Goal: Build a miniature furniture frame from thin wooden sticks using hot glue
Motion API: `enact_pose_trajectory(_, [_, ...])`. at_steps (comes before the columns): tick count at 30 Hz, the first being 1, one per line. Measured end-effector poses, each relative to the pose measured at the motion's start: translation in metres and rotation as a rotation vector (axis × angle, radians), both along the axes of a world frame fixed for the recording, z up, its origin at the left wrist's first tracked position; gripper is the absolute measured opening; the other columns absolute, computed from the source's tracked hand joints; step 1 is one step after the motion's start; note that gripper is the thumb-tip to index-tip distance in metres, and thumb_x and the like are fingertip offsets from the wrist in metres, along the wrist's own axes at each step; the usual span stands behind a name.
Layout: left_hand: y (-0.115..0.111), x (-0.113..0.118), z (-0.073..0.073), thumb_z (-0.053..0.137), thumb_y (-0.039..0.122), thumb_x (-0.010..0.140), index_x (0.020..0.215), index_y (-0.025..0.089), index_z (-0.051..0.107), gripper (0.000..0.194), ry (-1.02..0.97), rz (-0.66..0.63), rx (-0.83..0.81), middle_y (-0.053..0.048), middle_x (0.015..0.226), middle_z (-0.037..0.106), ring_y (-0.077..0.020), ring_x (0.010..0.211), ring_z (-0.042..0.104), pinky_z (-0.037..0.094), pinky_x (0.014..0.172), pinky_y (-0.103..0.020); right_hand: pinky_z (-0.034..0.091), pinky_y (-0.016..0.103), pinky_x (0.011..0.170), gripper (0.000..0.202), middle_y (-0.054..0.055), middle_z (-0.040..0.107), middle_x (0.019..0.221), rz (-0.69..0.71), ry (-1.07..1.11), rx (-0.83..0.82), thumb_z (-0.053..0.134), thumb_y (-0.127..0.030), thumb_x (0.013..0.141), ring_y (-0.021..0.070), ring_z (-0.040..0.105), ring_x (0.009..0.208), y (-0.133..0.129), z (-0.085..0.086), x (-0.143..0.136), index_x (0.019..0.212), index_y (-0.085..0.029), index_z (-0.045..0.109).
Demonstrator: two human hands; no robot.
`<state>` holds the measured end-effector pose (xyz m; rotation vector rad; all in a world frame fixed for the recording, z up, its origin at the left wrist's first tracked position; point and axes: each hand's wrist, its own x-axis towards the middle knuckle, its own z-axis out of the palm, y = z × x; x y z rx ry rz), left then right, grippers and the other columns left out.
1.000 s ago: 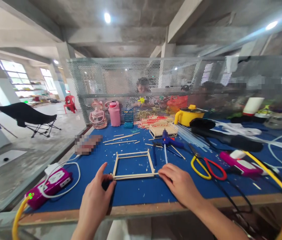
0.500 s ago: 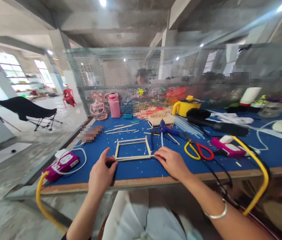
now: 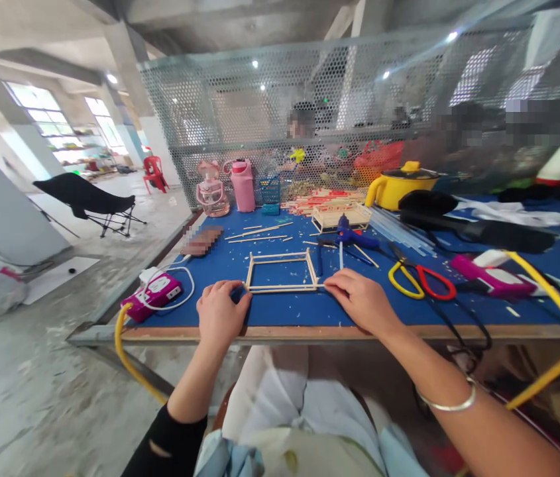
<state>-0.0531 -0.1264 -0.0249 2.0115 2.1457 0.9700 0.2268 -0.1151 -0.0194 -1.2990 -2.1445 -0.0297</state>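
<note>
A rectangular frame of thin wooden sticks [image 3: 282, 289] rests on the blue table surface in front of me. At its near left corner, my left hand [image 3: 223, 309] has thumb and fingers closed on the end of the frame. My right hand [image 3: 359, 298] pinches the right end of a thin stick that runs along the frame's near side and sticks out past the near right corner. Behind my right hand lies a blue glue gun [image 3: 354, 237], its pale glue stick pointing toward me.
Scissors with yellow and red handles [image 3: 423, 281] lie at the right. Purple power strips [image 3: 153, 298] sit at both sides. Farther back are loose sticks [image 3: 260, 232], a stick tray [image 3: 342, 218], pink bottles [image 3: 243, 187], a yellow pot [image 3: 403, 189] and a mesh screen, with a person behind.
The view has tilted down and shifted left, so the table sits higher and farther right. My left hand's fingers have drawn closer together. My right hand still pinches the stick.
</note>
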Motion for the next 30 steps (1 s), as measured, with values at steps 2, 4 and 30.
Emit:
enact_pose_trajectory(2, [0.000, 0.001, 0.001, 0.055, 0.040, 0.082, 0.092, 0.025, 0.071, 0.025, 0.024, 0.006, -0.020, -0.007, 0.110, 0.068, -0.0312, 0.107, 0.054, 0.040, 0.091, -0.047, 0.046, 0.027, 0.074, 0.022, 0.005, 0.067, 0.093, 0.001, -0.006, 0.003, 0.047, -0.027, 0.093, 0.0165, 0.063, 0.084, 0.000, 0.000, 0.000, 0.091, -0.021, 0.068])
enact_pose_trajectory(4, [0.001, 0.001, 0.000, 0.054, 0.039, 0.082, 0.087, 0.026, 0.073, 0.024, 0.019, -0.006, -0.029, -0.006, 0.107, 0.069, -0.0306, 0.104, 0.056, 0.041, 0.090, -0.046, 0.046, 0.027, 0.074, 0.022, 0.004, 0.067, 0.093, 0.002, -0.005, 0.001, 0.047, -0.027, 0.092, 0.0163, 0.063, 0.084, 0.001, -0.001, 0.000, 0.091, -0.021, 0.068])
enact_pose_trajectory(30, [0.116, -0.004, 0.063, 0.060, 0.052, 0.076, 0.077, 0.015, 0.064, 0.037, -0.767, -0.301, 0.099, 0.000, 0.064, 0.061, -0.0102, 0.052, 0.047, 0.035, 0.050, -0.022, 0.040, 0.020, 0.041, 0.027, -0.001, 0.061, 0.069, -0.050, 0.976, -0.239, 0.059, -0.047, 0.082, 0.0091, 0.049, 0.051, 0.033, 0.042, 0.032, 0.089, -0.021, 0.055])
